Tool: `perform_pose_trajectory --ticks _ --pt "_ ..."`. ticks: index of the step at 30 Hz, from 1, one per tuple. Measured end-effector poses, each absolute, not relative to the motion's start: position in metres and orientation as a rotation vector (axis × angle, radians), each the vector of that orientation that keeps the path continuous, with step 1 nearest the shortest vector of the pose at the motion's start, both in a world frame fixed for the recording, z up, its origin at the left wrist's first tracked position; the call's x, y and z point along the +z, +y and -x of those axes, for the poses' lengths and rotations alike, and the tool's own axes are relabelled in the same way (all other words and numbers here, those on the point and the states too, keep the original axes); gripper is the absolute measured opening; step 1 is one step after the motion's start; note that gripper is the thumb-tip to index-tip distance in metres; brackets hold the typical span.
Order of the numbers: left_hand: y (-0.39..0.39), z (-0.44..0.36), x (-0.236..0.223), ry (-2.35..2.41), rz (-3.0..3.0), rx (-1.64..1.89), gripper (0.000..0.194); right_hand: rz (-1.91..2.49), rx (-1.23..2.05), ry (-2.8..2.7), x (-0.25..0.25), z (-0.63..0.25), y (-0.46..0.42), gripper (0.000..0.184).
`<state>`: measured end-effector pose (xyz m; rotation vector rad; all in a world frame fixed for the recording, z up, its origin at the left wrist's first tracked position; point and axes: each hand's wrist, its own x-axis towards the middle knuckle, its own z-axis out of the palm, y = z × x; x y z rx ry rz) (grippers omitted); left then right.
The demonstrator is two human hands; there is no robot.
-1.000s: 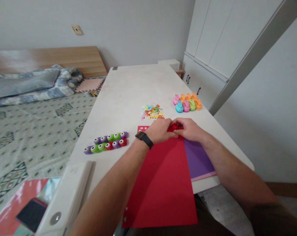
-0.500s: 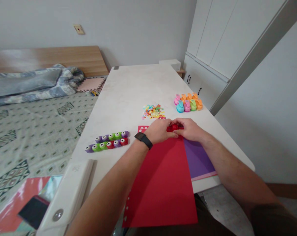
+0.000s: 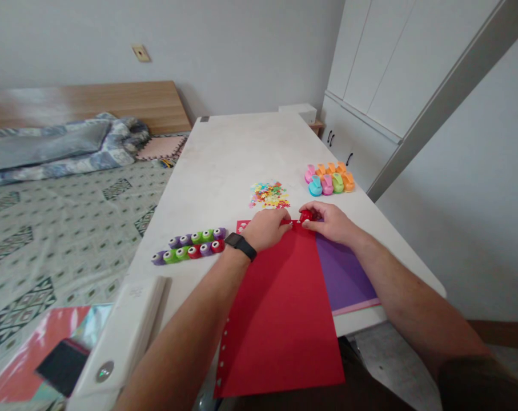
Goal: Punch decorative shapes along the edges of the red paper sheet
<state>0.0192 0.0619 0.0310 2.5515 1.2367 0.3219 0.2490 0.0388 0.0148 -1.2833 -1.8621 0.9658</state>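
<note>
A large red sheet of paper (image 3: 284,308) lies in front of me, with small shapes punched along its far and left edges. My right hand (image 3: 329,221) is closed around a small red craft punch (image 3: 306,216) at the sheet's far right corner. My left hand (image 3: 267,228), with a black watch on the wrist, pinches the far edge of the red paper, a little left of the punch. Under the red sheet, to the right, purple paper (image 3: 346,279) shows. Just beyond my hands lies a pile of colourful paper cut-outs (image 3: 269,194).
Two rows of small purple, green and red punches (image 3: 193,246) stand on the left of the white table (image 3: 245,148). Larger coloured punches (image 3: 327,180) sit at the right. A long white device (image 3: 121,337) lies along the near left edge. Cabinets (image 3: 361,125) line the right.
My left hand has moved left, away from the punch, along the paper's far edge. The right hand still holds the punch, which is now more exposed.
</note>
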Motion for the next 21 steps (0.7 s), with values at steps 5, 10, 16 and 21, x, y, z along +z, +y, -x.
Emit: perform_pose_trajectory --ticks 5,10,16,21 --pt "0.06 -0.017 0.027 1.227 -2.526 0.359 0.022 1.215 1.083 -1.621 0.009 -0.249 0.043 0.037" --pt "0.057 -0.012 0.027 1.239 -2.525 0.38 0.022 1.197 1.225 -1.348 0.009 -0.245 0.044 0.039" --pt "0.045 -0.005 0.035 1.233 -2.555 0.425 0.022 1.192 1.311 -1.211 0.013 -0.242 0.042 0.041" --pt "0.035 0.0 0.039 1.276 -2.552 0.436 0.02 1.19 1.353 -1.149 0.014 -0.24 0.042 0.043"
